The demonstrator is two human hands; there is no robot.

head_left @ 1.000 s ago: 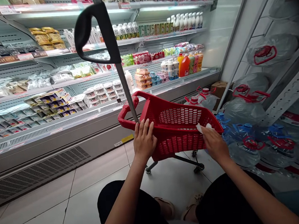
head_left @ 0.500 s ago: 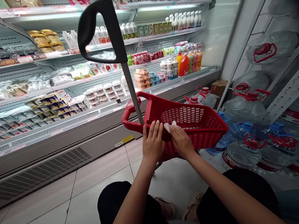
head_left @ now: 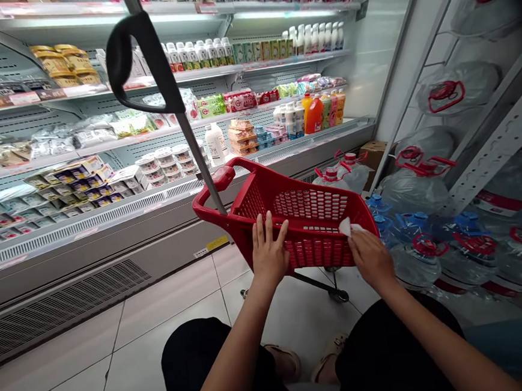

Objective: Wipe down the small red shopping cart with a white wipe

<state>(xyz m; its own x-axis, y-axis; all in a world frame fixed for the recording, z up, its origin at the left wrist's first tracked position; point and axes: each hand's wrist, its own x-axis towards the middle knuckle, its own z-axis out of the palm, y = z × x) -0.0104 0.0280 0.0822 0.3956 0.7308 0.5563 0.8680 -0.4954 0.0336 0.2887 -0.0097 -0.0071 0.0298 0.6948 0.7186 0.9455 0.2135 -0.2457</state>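
Note:
A red plastic shopping basket cart (head_left: 309,185) on a wheeled frame stands before me, with perforated sides and a grey pole rising at its left end. At the pole's upper part is a black handle (head_left: 171,85). My left hand (head_left: 269,249) lies with spread fingers against the near rim, left of its middle. Pinched in my right hand (head_left: 370,256) is a white wipe (head_left: 345,227), pressed on the near rim close to the right corner. The fingertips hide part of the wipe.
Behind the cart runs a refrigerated display (head_left: 154,210) stocked with yogurt cups, cartons and bottles. Large water jugs (head_left: 420,261) with red handles crowd the floor and rack on the right. A caster wheel (head_left: 339,295) rests on the tiled floor (head_left: 164,341).
My right hand has slid the wipe rightward along the near rim, away from my left hand. The left hand's fingers have spread. The cart and its pole appear further left in view.

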